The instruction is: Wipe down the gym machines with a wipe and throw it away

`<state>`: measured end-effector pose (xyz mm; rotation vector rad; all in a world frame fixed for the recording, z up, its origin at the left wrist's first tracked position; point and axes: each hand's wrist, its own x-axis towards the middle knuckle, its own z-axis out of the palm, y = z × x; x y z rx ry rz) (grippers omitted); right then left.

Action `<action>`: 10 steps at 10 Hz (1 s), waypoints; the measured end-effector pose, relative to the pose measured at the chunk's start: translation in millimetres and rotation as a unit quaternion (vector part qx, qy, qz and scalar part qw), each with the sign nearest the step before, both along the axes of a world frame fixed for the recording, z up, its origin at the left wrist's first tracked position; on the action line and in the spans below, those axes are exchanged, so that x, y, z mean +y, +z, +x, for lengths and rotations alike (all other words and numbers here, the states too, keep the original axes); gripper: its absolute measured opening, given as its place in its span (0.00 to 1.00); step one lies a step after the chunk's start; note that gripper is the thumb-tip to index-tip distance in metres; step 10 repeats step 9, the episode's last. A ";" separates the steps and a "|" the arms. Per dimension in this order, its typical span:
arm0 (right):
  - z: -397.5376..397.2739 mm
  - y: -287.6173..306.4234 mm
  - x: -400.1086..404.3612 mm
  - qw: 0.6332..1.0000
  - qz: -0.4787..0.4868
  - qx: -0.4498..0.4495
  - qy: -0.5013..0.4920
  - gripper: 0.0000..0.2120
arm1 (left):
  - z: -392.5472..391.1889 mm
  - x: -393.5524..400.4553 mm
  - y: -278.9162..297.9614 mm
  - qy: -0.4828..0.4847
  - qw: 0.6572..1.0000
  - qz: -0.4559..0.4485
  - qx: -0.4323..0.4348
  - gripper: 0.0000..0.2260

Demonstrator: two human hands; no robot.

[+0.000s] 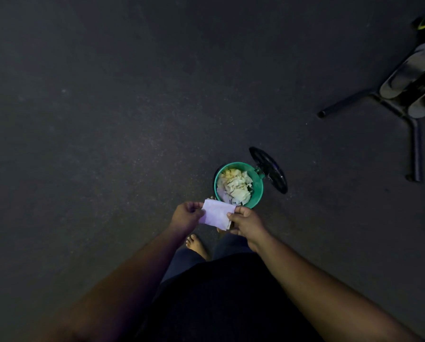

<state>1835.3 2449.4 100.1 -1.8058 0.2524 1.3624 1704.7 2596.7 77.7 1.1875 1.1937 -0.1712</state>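
The disposal step is judged to be in hand: the wipe [216, 214] is held over the floor [95, 119], just short of the bin [257, 191], and no machine surface is being wiped.

The wipe is held stretched between both hands. It is pinched at its left edge by the left hand [186, 215] and at its right edge by the right hand [247, 222]; each grip is closed narrowly on the sheet, thumb against fingers. The sheet is a thin, pale, limp rectangle, seemingly folded, with soft creases and a loose lower corner.

The bin is a small round pail with a smooth green wall, probably plastic. Its dark round lid [268, 170] is raised on a hinge at the far side, so the mouth is open. The bin is nearly filled with crumpled pale wipes [234, 187].

The next move is judged to call for the wipe to be carried forward until it is above the mouth, then released. Crumpling beforehand would be advisable, since a flat sheet may drift or catch on the rim.

The floor is dark, matt and finely speckled. A tubular metal machine base [413, 144] is seen at the upper right, well apart from the bin.
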 end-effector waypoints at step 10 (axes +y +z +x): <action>101.4 -221.7 -16.3 0.992 -0.085 -0.039 -0.086 0.27 | 116.1 -42.9 -213.0 -0.070 0.994 -0.073 0.045 0.19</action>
